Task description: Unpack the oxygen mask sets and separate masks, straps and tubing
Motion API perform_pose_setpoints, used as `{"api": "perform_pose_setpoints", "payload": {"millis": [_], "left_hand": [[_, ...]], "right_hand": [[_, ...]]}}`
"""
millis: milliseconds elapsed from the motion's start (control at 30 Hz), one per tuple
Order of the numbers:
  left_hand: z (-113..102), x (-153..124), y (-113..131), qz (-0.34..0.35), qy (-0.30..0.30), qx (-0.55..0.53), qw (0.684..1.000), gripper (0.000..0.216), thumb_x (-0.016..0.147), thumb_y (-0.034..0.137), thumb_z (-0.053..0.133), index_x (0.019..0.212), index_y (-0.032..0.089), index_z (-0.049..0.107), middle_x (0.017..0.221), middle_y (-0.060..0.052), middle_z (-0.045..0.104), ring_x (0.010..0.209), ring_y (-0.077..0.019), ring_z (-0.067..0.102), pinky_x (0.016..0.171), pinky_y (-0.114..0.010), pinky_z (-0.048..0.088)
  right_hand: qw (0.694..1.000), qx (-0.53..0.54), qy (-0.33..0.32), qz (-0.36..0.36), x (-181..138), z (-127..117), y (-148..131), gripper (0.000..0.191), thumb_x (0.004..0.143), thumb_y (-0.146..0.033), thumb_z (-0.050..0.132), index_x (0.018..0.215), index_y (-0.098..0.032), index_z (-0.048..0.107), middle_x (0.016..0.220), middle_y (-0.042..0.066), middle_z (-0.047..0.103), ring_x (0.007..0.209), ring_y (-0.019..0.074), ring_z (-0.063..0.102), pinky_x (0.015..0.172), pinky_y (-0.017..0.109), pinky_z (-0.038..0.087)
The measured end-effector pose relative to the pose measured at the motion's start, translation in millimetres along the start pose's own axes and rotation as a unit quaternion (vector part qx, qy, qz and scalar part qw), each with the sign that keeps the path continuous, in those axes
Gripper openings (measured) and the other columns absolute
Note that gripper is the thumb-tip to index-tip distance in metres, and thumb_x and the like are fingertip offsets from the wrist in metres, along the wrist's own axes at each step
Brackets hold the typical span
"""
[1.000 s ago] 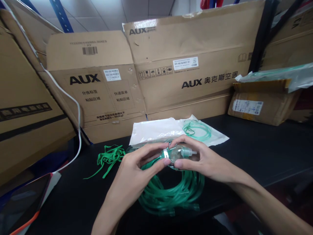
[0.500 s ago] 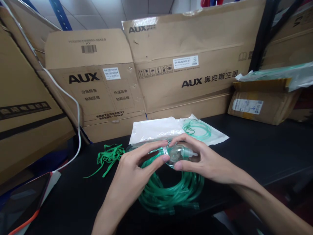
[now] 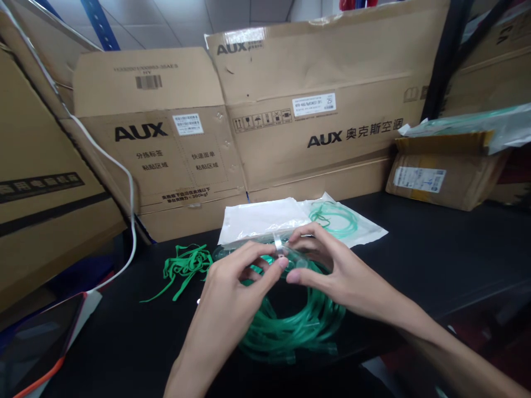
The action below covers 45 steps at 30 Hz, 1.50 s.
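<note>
A clear greenish oxygen mask (image 3: 297, 260) is held between my hands, above a thick coil of green tubing (image 3: 290, 331) on the black table. My left hand (image 3: 236, 282) pinches the mask's edge at the shiny metal nose strip (image 3: 278, 244), thumb below and fingers above. Around the mask's other side curl the fingers and thumb of my right hand (image 3: 344, 271), which covers part of it. A tangle of green elastic straps (image 3: 188, 266) lies to the left of my left hand.
Behind my hands lie white-backed packages (image 3: 265, 218), one with pale green tubing (image 3: 348, 221) inside. Large cardboard boxes (image 3: 286, 149) line the back. A smaller carton (image 3: 440, 177) stands at right. At left are a phone (image 3: 41, 342) and a white cable (image 3: 131, 221).
The mask has turned in my hands; its connector end, which pointed right, no longer shows. The metal strip now stands out more above my left fingertips.
</note>
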State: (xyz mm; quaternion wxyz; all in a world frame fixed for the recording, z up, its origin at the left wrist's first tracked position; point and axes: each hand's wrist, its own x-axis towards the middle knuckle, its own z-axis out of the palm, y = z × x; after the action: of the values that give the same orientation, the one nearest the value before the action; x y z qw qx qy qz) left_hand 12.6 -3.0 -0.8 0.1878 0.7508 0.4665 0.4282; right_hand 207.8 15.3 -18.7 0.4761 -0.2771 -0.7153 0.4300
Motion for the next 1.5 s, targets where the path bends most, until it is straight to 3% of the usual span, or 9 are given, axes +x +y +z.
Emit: {"api": "perform_pose_setpoints", "payload": {"millis": [100,233,500,700,933,1233,1400,1500], "left_hand": [[0,0,0,0.015,-0.04,0.032,0.999,0.01,0.091,0.033,0.066,0.095,0.026,0.073,0.079,0.004,0.069,0.066,-0.0137,0.061,0.062,-0.023,0.048],[0,1,1,0.056,-0.035,0.064,0.996,0.008,0.092,0.029,0.065,0.092,0.026,0.072,0.079,0.004,0.067,0.065,-0.013,0.06,0.061,-0.023,0.046],[-3,0,4,0.086,-0.05,0.07,0.993,0.007,0.091,0.026,0.066,0.087,0.026,0.073,0.088,0.002,0.068,0.064,-0.0121,0.057,0.059,-0.023,0.046],[-3,-1,5,0.077,-0.046,0.065,0.994,0.006,0.09,0.025,0.067,0.088,0.026,0.072,0.088,0.004,0.068,0.062,-0.0098,0.054,0.057,-0.021,0.044],[-7,-1,3,0.031,-0.063,0.039,0.997,0.01,0.088,0.024,0.068,0.097,0.029,0.07,0.078,0.008,0.067,0.063,-0.0096,0.057,0.057,-0.019,0.045],[-5,-3,3,0.046,-0.095,-0.014,0.994,0.003,0.089,0.028,0.07,0.091,0.027,0.068,0.087,0.006,0.066,0.078,-0.0109,0.062,0.07,-0.02,0.051],[-6,-2,2,0.05,-0.082,-0.001,0.995,0.008,0.092,0.033,0.069,0.086,0.027,0.068,0.084,0.007,0.066,0.076,-0.0097,0.061,0.067,-0.019,0.046],[-8,-1,1,0.05,-0.081,-0.016,0.995,0.008,0.091,0.033,0.07,0.086,0.027,0.068,0.086,0.006,0.067,0.078,-0.0105,0.061,0.066,-0.019,0.046]], "right_hand": [[1.0,0.009,0.024,-0.002,0,-1,1,0.023,0.09,-0.034,0.07,0.108,-0.026,0.057,0.111,0.003,0.063,0.114,0.0216,0.063,0.098,0.036,0.053],[0.999,-0.032,0.03,-0.029,1,-2,3,0.014,0.091,-0.032,0.069,0.103,-0.024,0.064,0.105,0.002,0.067,0.105,0.0207,0.066,0.097,0.037,0.054],[0.998,-0.032,0.027,-0.045,-1,-2,-1,0.024,0.091,-0.028,0.071,0.115,-0.029,0.068,0.119,0.0,0.069,0.111,0.0199,0.064,0.098,0.035,0.052],[0.998,-0.022,0.056,-0.029,0,-3,-1,0.016,0.085,-0.028,0.078,0.099,-0.026,0.07,0.1,0.0,0.069,0.096,0.0187,0.065,0.087,0.032,0.052],[0.998,0.058,0.028,-0.004,6,-12,-2,0.013,0.081,-0.022,0.08,0.083,-0.021,0.068,0.084,-0.002,0.064,0.081,0.0137,0.061,0.076,0.025,0.049],[0.997,0.069,-0.039,-0.008,5,-17,-4,0.015,0.087,-0.027,0.074,0.078,-0.02,0.065,0.105,0.002,0.06,0.108,0.0163,0.058,0.092,0.026,0.046],[0.996,0.085,-0.042,0.001,5,-15,-3,0.015,0.088,-0.028,0.074,0.08,-0.02,0.064,0.109,0.003,0.061,0.116,0.0173,0.057,0.097,0.027,0.046],[0.994,0.104,-0.034,0.004,5,-14,-2,0.011,0.087,-0.026,0.075,0.092,-0.023,0.066,0.113,0.002,0.062,0.115,0.0167,0.059,0.096,0.028,0.048]]}}
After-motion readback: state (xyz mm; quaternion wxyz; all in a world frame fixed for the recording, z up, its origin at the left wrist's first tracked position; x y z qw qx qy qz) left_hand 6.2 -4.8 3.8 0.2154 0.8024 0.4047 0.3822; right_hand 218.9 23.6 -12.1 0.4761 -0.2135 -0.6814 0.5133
